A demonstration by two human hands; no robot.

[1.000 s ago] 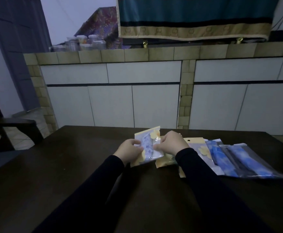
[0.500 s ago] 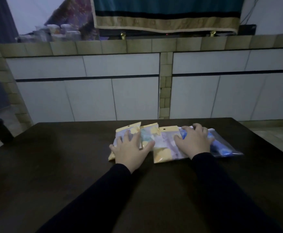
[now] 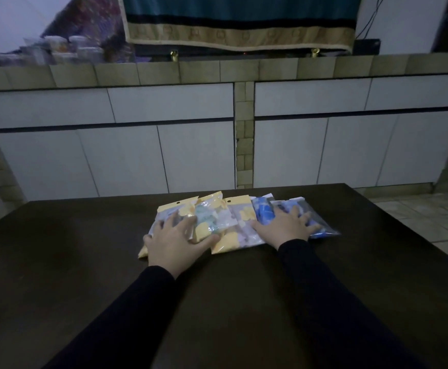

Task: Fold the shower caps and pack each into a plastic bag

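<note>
Several packed plastic bags lie in an overlapping row on the dark table (image 3: 71, 262). The left ones are yellow-topped bags (image 3: 240, 227) with pale folded shower caps inside. The right ones are clear bags (image 3: 324, 230) holding blue caps. My left hand (image 3: 176, 239) lies flat with spread fingers on the leftmost yellow bags. Flat on the blue bags rests my right hand (image 3: 286, 226), fingers spread as well. Neither hand grips anything. Parts of the bags are hidden under both palms.
Behind the table runs a tiled counter (image 3: 217, 70) with white cabinet doors below. Jars (image 3: 57, 47) stand on its left end and a teal cloth (image 3: 238, 22) hangs above. Tiled floor (image 3: 430, 209) shows at the right.
A second ago both hands held one yellow bag up. That bag now lies in the row, and both hands press flat on the bags, which sit closer together.
</note>
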